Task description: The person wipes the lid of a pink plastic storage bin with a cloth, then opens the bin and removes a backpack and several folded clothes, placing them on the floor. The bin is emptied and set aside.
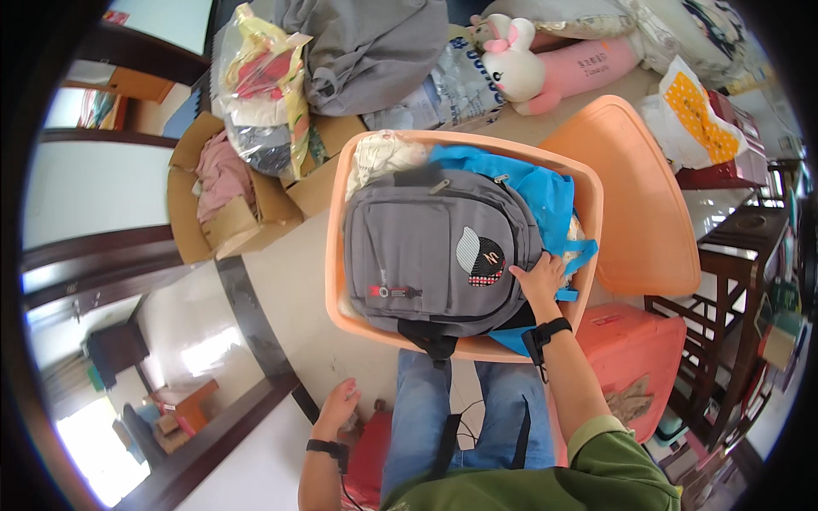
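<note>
A grey backpack (409, 243) lies flat in an orange plastic storage bin (594, 198), with a cap-shaped patch on its front. My right hand (542, 278) touches the backpack's rounded right edge, thumb spread on the fabric; whether its fingers grip is unclear. Blue fabric with straps (537, 182) shows beside and beneath the backpack. A cream cloth bundle (386, 156) fills the bin's far left corner. My left hand (339, 402) hangs low beside my left leg, away from the bin, fingers loosely bent and nothing visible in it.
The orange lid (645, 211) leans right of the bin. A second, coral bin (632, 345) stands near my right arm. Left are a cardboard box (236, 233) with pink cloth and a clear bag of clothes (262, 115). Beyond lies a pink rabbit plush (575, 70). Dark wooden furniture (728, 255) stands right.
</note>
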A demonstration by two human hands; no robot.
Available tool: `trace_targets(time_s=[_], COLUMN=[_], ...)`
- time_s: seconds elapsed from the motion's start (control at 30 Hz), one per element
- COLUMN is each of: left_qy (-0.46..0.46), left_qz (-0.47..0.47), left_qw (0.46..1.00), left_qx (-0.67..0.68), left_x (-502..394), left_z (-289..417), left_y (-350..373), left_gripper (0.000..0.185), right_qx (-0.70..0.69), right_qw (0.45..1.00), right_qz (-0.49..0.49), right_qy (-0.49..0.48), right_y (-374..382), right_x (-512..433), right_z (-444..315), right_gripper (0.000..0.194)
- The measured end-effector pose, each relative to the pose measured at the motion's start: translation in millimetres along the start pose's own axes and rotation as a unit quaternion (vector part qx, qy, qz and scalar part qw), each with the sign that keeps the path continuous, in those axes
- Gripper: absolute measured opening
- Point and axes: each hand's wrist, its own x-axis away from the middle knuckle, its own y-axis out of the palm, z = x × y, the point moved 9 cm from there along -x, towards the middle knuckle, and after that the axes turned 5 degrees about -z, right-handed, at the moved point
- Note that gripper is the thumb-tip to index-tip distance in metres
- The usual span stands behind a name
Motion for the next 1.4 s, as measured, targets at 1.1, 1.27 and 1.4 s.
trace_targets(time_s=[1.1, 1.27, 1.4], left_qy=[0.139, 0.127, 0.146], left_qz=[-0.099, -0.121, -0.122], left_qw=[0.974, 0.967, 0.964], left_qx=[-0.147, -0.187, -0.185], left_x=[-84, -70, -61], left_z=[88, 110, 137], left_y=[-27, 3, 24], left_gripper=[0.039, 0.038, 0.039], right_qx=[-0.396, -0.186, -0.224], right_qw=[0.864, 0.836, 0.963], right_qz=[0.108, 0.378, 0.118], right_qy=[0.29, 0.351, -0.089], right_y=[-27, -60, -31], right_x=[290, 195, 66], right_z=[427, 306, 117], right_gripper=[0.036, 0.038, 0.06])
